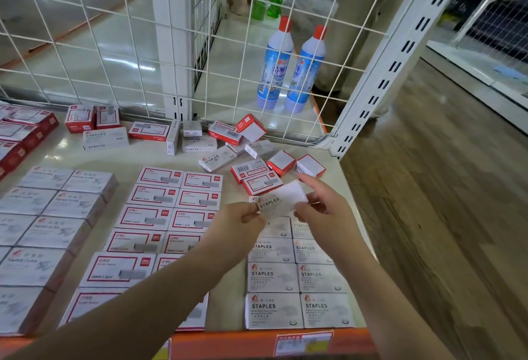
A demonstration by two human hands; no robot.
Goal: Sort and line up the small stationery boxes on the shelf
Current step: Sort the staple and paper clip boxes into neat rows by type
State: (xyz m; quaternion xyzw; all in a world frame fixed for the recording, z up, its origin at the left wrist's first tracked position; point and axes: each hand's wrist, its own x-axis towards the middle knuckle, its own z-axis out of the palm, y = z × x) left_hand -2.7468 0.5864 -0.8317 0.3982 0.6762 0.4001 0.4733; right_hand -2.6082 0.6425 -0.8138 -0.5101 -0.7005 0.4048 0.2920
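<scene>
Both hands are on one white STAPLES box (275, 205) right now, held up in the air over the shelf (148, 156). The left hand (243, 215) pinches its near-left corner and the right hand (320, 202) has fingers and thumb curled round the far-right end, so neither is free. Looks like the placing step for the white pile: directly under the fingers sits the two-wide block of white STAPLES boxes (297, 276), and the held box hovers just above its far end, not touching it. Off the left fingertips are the red-framed boxes (171, 211) already in rows, and farther left the paper clip boxes (54, 216). Just beyond the right fingers is the unsorted jumble (243, 153) of red and white boxes by the wire grid (114, 45). My guess for the next move: turn the box label-up, square it to the neighbours, set it down flush at the back of the white block, then go fishing in the jumble again.
</scene>
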